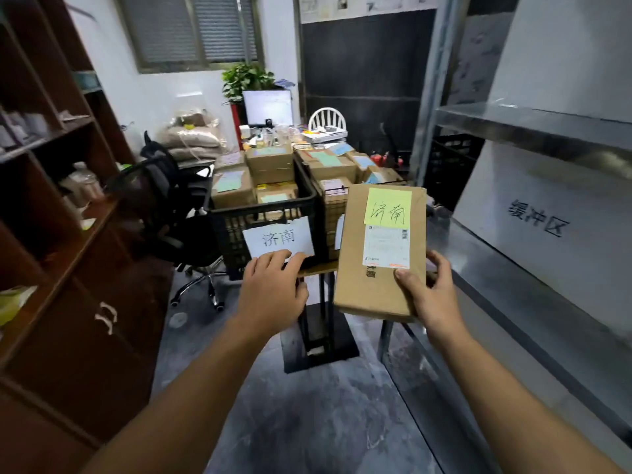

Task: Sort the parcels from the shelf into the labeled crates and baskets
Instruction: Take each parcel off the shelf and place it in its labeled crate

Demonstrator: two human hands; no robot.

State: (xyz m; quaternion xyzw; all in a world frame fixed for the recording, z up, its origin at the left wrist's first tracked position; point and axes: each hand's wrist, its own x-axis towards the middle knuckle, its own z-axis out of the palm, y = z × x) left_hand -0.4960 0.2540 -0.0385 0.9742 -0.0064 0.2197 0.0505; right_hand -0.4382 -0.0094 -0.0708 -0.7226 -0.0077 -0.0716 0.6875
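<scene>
Right hand (431, 293) pinches cardboard parcel (372, 268) at near edge, thumb on face, fingers behind. Long axis upright, sticky note (388, 206) uppermost. Left hand (273, 285) fingers straight, apparently touching label (278, 238) on black crate (225, 227) — floor (307, 422) open below.

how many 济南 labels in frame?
2: white sheet on the black crate front, green note on the parcel in the right hand. A further sheet behind the parcel is mostly hidden.

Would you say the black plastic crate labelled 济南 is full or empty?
Full: brown cardboard parcels reach the rim of the black plastic crate.
</scene>
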